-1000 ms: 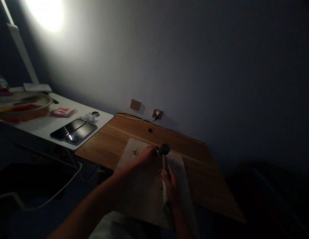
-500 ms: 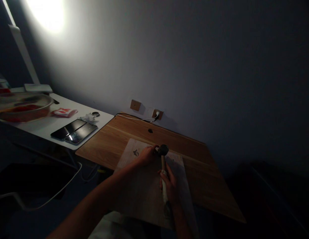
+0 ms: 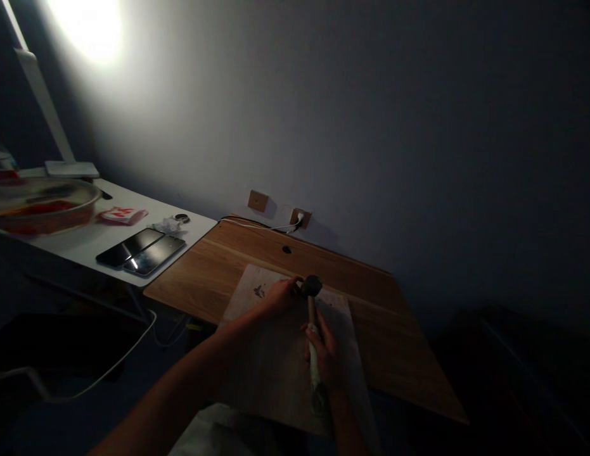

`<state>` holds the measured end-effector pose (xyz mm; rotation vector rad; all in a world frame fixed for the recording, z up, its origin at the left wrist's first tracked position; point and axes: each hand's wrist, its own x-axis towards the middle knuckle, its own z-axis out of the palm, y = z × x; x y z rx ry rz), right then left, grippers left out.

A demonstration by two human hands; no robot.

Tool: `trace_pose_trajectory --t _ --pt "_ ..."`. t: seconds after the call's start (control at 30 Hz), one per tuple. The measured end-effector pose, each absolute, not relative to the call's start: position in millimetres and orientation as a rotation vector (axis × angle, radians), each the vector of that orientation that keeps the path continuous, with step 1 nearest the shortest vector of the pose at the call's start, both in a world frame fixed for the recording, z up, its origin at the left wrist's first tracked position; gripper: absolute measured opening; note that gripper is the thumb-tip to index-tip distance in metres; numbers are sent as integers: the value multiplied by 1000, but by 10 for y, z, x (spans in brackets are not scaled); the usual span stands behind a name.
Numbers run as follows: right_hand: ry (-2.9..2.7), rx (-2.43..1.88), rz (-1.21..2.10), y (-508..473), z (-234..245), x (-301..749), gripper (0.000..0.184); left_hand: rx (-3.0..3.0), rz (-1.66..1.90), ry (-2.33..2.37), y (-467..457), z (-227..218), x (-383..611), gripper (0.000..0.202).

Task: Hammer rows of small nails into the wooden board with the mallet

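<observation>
My right hand [image 3: 324,356] is wrapped round the pale handle of a hammer [image 3: 312,307] whose dark head rests low over a light wooden board [image 3: 280,373]. My left hand [image 3: 279,295] lies on the board just left of the hammer head, fingers pinched together on something too small to make out. The board sits on a brown wooden table [image 3: 213,269].
To the left is a white table [image 3: 85,244] with two dark phones [image 3: 140,251], a red-and-white packet [image 3: 121,215], a shallow bowl [image 3: 40,206] and a lamp base [image 3: 71,168]. A wall socket with a white cable [image 3: 299,218] is behind the brown table. The right side is dark.
The hammer head has dropped slightly toward the board beside my left fingers. Both hands stay in place.
</observation>
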<state>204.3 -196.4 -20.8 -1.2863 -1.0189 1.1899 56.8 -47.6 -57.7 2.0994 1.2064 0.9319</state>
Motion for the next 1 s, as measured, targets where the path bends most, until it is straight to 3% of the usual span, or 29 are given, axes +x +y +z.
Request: trace_pose_trajectory --t 0.6,0.87,1.0 --pt "-1014 -1295 1212 -1971 -222 2052 76 2069 956 1194 -482 -594 571 50" --pt "-1014 -1282 1179 -1979 -208 2034 69 2080 941 1222 -462 -632 567 56" --pt "-1009 -1278 1180 -1972 -220 2034 74 2085 957 1204 -470 -613 559 56"
